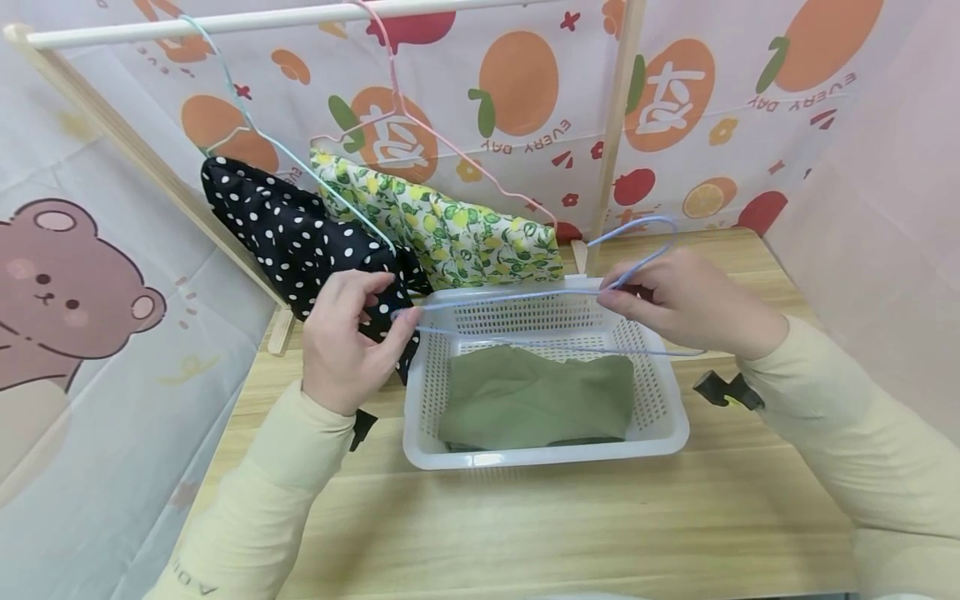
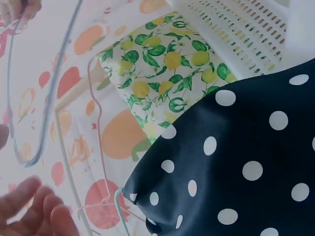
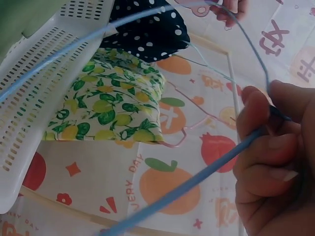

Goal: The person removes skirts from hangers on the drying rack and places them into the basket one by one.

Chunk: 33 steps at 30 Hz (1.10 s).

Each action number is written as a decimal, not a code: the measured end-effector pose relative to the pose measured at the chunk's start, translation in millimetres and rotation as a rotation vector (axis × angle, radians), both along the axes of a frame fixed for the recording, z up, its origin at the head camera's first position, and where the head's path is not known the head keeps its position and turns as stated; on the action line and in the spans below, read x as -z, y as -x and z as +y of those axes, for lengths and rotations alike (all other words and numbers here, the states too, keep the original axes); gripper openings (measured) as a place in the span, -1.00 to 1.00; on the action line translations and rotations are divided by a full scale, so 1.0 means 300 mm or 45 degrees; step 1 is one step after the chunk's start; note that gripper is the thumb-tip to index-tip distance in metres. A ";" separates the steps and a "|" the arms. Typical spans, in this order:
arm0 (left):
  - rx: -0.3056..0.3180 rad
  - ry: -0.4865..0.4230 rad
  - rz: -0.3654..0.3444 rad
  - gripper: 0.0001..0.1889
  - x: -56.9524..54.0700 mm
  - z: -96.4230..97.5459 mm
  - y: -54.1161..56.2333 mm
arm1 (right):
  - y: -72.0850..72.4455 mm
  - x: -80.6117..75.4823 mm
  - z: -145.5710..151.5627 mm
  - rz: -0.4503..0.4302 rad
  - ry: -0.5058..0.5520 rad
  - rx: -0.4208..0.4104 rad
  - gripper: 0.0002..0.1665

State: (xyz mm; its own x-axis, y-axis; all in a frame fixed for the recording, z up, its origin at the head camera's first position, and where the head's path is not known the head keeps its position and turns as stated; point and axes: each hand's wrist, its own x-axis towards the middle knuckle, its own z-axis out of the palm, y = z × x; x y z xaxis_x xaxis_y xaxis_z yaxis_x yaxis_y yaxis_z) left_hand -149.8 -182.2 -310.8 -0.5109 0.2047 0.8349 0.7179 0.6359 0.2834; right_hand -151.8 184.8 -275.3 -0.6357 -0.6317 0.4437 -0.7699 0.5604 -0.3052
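A light blue clothes hanger (image 1: 555,292) is held sideways above the white basket. My right hand (image 1: 671,300) pinches it just below its hook, thumb against fingers, as the right wrist view shows. Around the hanger's far left end, my left hand (image 1: 352,337) has thumb and fingers spread apart. In the left wrist view a gap shows between that end of the hanger (image 2: 32,161) and the left fingers (image 2: 37,204). Below lies a folded olive green cloth (image 1: 536,396) inside the perforated white basket (image 1: 547,456). No garment is on the blue hanger.
A wooden rack (image 1: 262,18) stands behind the basket. From it hang a black polka-dot garment (image 1: 300,229) on a mint hanger (image 1: 228,79) and a lemon-print garment (image 1: 457,229) on a pink hanger (image 1: 392,67). The wooden table (image 1: 562,533) extends in front.
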 end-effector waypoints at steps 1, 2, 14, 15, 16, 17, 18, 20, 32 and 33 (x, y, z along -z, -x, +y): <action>0.028 0.042 -0.007 -0.56 0.002 0.000 0.000 | 0.002 0.003 -0.004 -0.010 -0.017 -0.005 -0.94; 0.067 0.096 -0.016 -0.58 0.005 0.001 0.000 | 0.003 0.007 -0.008 -0.017 -0.028 -0.012 -0.94; 0.399 0.504 -0.193 -0.89 0.102 0.032 0.001 | 0.020 0.066 -0.046 -0.102 -0.048 -0.087 -0.88; 0.408 0.520 -0.215 -0.91 0.107 0.035 -0.001 | 0.021 0.069 -0.046 -0.111 -0.044 -0.088 -0.90; 0.415 0.530 -0.235 -0.93 0.113 0.037 -0.002 | 0.023 0.072 -0.046 -0.115 -0.039 -0.092 -0.89; 0.418 0.537 -0.254 -0.93 0.117 0.039 -0.004 | 0.024 0.073 -0.046 -0.120 -0.038 -0.087 -0.89; 0.419 0.538 -0.263 -0.93 0.121 0.041 -0.005 | 0.025 0.075 -0.046 -0.120 -0.040 -0.082 -0.88; 0.407 0.531 -0.280 -0.91 0.129 0.043 -0.007 | 0.026 0.075 -0.047 -0.127 -0.042 -0.075 -0.88; 0.346 0.418 -0.239 -0.91 0.153 0.037 -0.001 | 0.022 0.074 -0.049 -0.173 -0.049 -0.052 -0.95; 0.339 0.408 -0.237 -0.92 0.152 0.034 -0.001 | 0.023 0.074 -0.046 -0.175 -0.052 -0.049 -0.95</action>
